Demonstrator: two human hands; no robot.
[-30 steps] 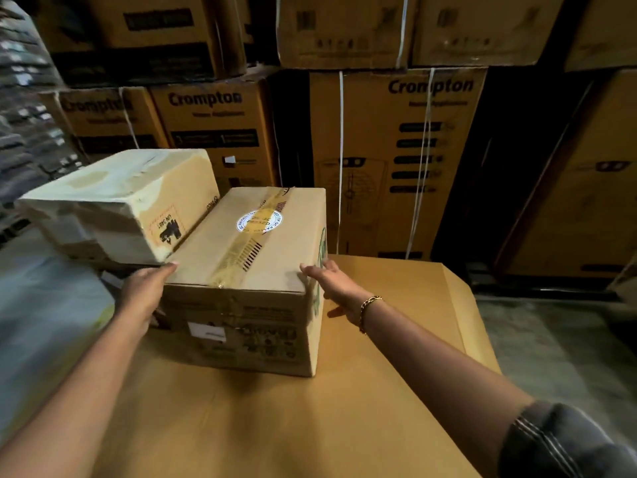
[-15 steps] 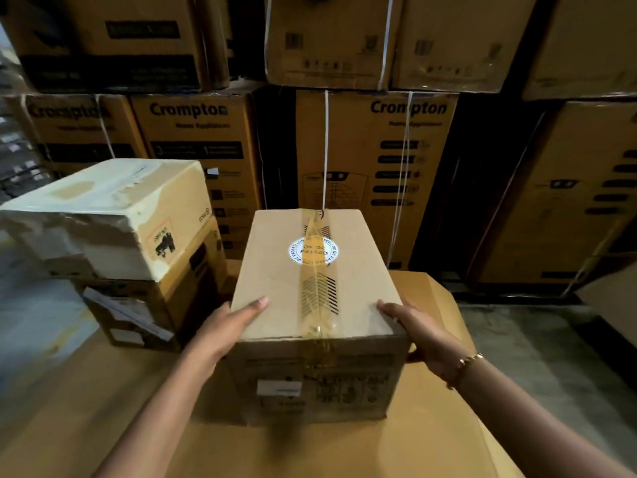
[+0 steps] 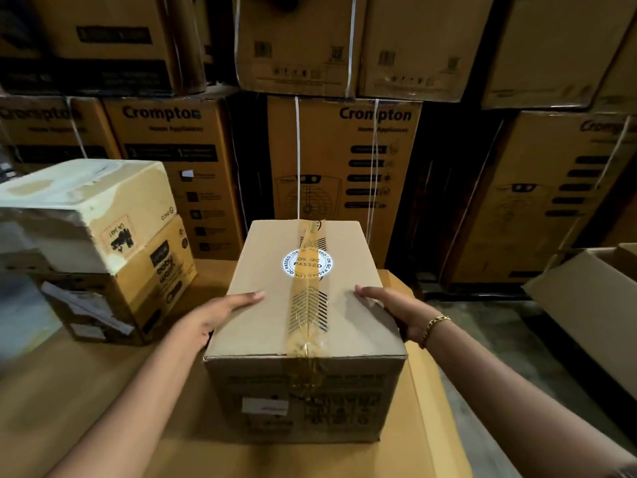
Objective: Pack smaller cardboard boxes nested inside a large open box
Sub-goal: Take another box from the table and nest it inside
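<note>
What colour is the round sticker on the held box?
White with black lettering. The sticker sits on the box top; head view shows it best.

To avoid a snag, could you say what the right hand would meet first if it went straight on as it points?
The right hand rests on the taped box; sliding leftward over its top, it would probably meet the yellow tape.
</note>
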